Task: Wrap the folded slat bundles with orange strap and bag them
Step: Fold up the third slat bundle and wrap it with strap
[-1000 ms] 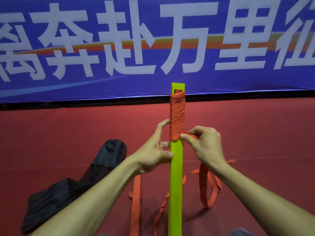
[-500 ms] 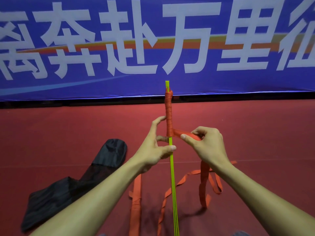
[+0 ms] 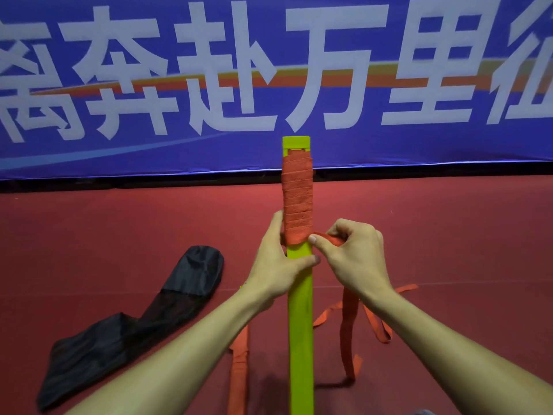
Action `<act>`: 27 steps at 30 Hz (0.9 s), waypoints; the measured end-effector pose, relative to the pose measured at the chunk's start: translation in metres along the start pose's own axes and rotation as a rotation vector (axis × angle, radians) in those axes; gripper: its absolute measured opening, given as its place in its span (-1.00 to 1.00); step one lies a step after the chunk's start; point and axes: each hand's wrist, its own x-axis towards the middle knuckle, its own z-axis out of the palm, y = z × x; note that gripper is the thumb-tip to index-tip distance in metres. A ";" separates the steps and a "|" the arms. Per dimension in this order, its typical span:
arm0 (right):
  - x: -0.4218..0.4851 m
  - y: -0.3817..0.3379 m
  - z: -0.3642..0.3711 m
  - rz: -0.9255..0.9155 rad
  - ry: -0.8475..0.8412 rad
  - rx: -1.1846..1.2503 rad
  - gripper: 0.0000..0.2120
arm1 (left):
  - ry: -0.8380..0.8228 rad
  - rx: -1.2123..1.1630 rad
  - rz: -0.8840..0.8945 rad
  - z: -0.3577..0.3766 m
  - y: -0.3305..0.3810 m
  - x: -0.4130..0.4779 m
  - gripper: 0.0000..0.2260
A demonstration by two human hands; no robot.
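Behind everything hangs a blue banner (image 3: 269,70) with large white characters, spanning the far wall. Below it the red floor (image 3: 449,250) spreads toward us. Toward the floor's near left corner lies a long black bag (image 3: 134,319), limp and within reach, kept there, we judge, for the bagging that follows the wrapping.

We hold the yellow-green slat bundle (image 3: 300,324) over the middle of the floor with its broad face turned to us. Its long axis runs from the floor's near edge toward the banner, slotted tip farthest from us. We cannot tell whether it stands upright or leans away. Held clear like this, we judge, it leaves room for the strap to pass round it.

The orange strap (image 3: 297,202) covers the bundle's far stretch in tight overlapping turns, stopping just short of the tip. Its loose tail drops from our right hand and loops on the floor right of the bundle, and another length lies just to the bundle's left.

Our left hand (image 3: 278,265) grips the bundle just below the last turn, thumb across the broad face, steadying it. Our right hand (image 3: 350,259) pinches the strap at the bundle's right edge between thumb and curled fingers, ready, we judge, for the next turn.
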 end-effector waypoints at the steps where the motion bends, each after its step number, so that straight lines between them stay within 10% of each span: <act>1: 0.001 0.002 -0.001 0.001 0.010 -0.002 -0.65 | -0.033 -0.027 0.000 0.000 0.003 0.000 -0.34; 9: 0.004 0.013 -0.009 0.049 0.020 -0.010 -0.74 | -0.396 -0.227 -0.173 -0.013 0.008 -0.002 -0.15; 27: 0.005 0.000 0.000 0.005 -0.142 -0.005 -0.75 | -0.035 0.090 -0.106 -0.004 0.002 0.001 -0.09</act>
